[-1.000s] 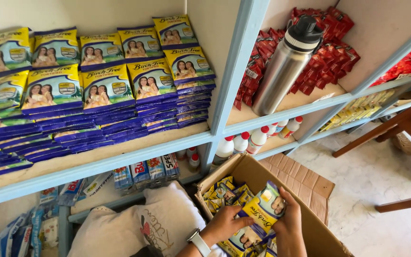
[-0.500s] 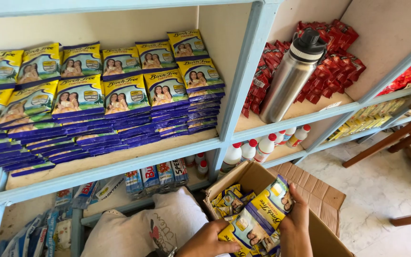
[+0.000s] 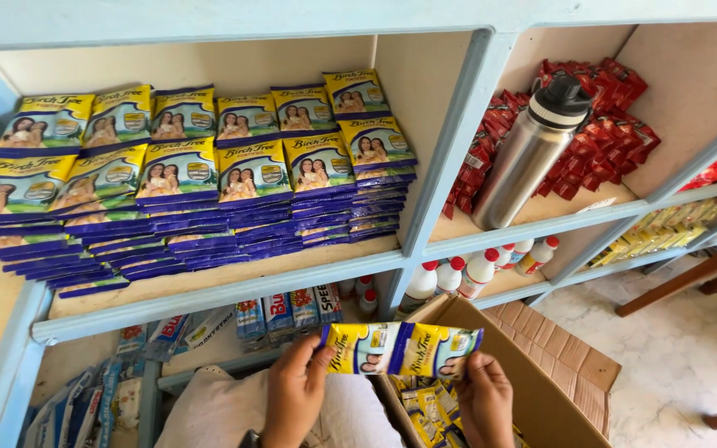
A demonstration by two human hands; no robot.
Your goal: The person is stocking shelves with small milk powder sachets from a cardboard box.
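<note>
Blue shelves (image 3: 217, 294) of stacked sachets, with a strip of sachets held up in front.

Both hands pinch a strip (image 3: 400, 350) of two joined yellow sachets, stretched level just above an open carton (image 3: 570, 386): the left hand (image 3: 294, 396) is clamped on its left end, the right hand (image 3: 485, 400) on its right end. More yellow sachets (image 3: 425, 406) lie in the carton below. Stacks (image 3: 201, 182) of the same sachets fill the shelf above. A steel flask (image 3: 529, 153) leans against red packets (image 3: 603, 133) in the next bay, with white bottles (image 3: 479, 270) one shelf down.
</note>
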